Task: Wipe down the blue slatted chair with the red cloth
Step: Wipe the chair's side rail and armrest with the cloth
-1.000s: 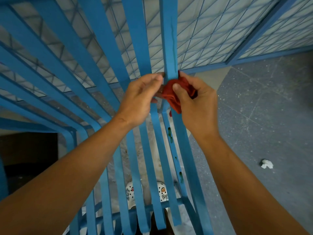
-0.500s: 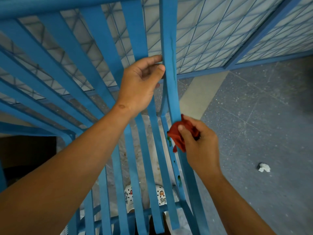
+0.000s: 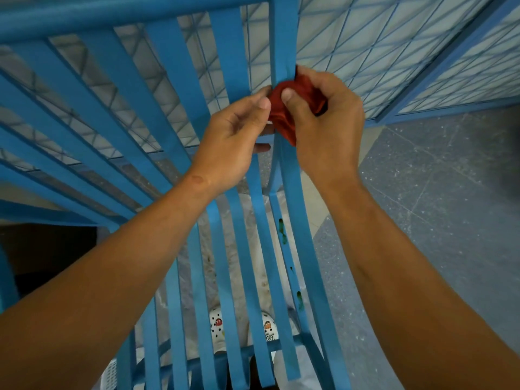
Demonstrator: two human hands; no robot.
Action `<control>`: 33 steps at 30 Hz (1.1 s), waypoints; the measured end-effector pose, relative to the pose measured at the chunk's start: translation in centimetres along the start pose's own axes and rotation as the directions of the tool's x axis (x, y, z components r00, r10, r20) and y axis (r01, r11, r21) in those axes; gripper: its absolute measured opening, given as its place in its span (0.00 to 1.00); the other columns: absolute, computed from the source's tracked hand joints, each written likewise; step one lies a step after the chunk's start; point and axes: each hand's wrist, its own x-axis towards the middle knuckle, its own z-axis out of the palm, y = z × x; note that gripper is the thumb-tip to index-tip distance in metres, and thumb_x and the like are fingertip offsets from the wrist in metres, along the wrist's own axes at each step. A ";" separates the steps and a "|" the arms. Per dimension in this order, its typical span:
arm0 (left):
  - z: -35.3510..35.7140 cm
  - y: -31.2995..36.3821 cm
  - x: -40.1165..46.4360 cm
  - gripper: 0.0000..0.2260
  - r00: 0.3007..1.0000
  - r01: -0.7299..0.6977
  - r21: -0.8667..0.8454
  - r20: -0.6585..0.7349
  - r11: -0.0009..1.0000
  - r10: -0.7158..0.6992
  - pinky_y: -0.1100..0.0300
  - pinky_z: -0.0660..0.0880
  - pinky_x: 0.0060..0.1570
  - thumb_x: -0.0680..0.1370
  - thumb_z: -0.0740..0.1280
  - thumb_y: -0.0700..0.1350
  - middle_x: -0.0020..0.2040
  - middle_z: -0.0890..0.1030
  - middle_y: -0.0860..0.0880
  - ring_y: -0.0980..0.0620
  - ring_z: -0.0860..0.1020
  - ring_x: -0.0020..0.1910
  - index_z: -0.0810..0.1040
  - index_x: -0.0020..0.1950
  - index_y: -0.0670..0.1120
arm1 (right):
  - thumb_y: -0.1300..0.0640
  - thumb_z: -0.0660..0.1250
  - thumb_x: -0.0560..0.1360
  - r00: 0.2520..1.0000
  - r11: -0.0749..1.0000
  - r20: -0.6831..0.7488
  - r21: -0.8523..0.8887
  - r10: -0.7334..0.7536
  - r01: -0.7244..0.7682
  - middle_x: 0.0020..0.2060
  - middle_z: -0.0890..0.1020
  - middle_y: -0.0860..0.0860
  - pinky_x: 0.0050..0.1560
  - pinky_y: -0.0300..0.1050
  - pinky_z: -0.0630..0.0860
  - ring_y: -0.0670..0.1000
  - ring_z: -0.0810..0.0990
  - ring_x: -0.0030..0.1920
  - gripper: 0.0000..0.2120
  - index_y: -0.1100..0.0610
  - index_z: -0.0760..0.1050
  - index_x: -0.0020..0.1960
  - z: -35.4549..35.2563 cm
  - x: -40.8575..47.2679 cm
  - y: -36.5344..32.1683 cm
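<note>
The blue slatted metal chair (image 3: 180, 88) filled most of the head view, its flat painted slats fanning from the near bottom edge up to a top rail at the far side. The crumpled red cloth (image 3: 284, 119) sat high on the right-hand slat (image 3: 284, 52), just below that rail, bunched round the slat's edge. The right hand (image 3: 326, 122) gripped the cloth, thumb pressed on its front and fingers curled behind. The left hand (image 3: 239, 136) lay just left of it, fingers curled, thumb and forefinger touching the cloth's left edge and the slat; whether it pinched the cloth or only steadied the slat could not be told.

Darker green marks (image 3: 281, 229) showed lower down on a neighbouring slat, near the person's white patterned shoes (image 3: 216, 325) on the speckled grey floor (image 3: 436, 220). The wad was small and tightly balled, so it would likely cover only the slat's edge and leave the face unwiped. A loose pinch could also let it slip through the gap to the floor.
</note>
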 end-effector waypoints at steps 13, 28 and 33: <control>-0.6 0.6 0.8 0.25 0.986 0.147 -0.045 0.083 0.988 -0.143 0.49 0.80 0.56 0.83 0.47 0.62 0.57 0.85 0.46 0.51 0.83 0.58 0.73 0.71 0.53 | 0.61 0.72 0.78 0.990 0.992 0.108 -0.094 0.095 -0.085 0.51 0.85 0.46 0.53 0.34 0.79 0.39 0.83 0.51 0.13 0.57 0.81 0.62 -2.1 -4.3 3.0; -0.5 1.0 0.7 0.18 0.986 0.134 -0.014 0.104 0.991 -0.132 0.50 0.80 0.58 0.85 0.51 0.58 0.54 0.86 0.49 0.51 0.83 0.58 0.74 0.67 0.55 | 0.62 0.74 0.76 0.997 0.992 0.070 -0.121 0.043 -0.034 0.53 0.83 0.48 0.52 0.28 0.75 0.37 0.81 0.52 0.15 0.57 0.80 0.62 -1.5 -3.4 1.1; -0.6 0.9 1.0 0.25 0.984 0.155 -0.058 0.102 0.986 -0.149 0.48 0.78 0.57 0.79 0.52 0.63 0.57 0.84 0.42 0.47 0.82 0.60 0.76 0.67 0.54 | 0.61 0.74 0.75 0.991 0.991 -0.025 -0.038 -0.131 0.130 0.51 0.84 0.47 0.57 0.40 0.79 0.43 0.82 0.53 0.15 0.58 0.80 0.61 0.0 2.1 -2.9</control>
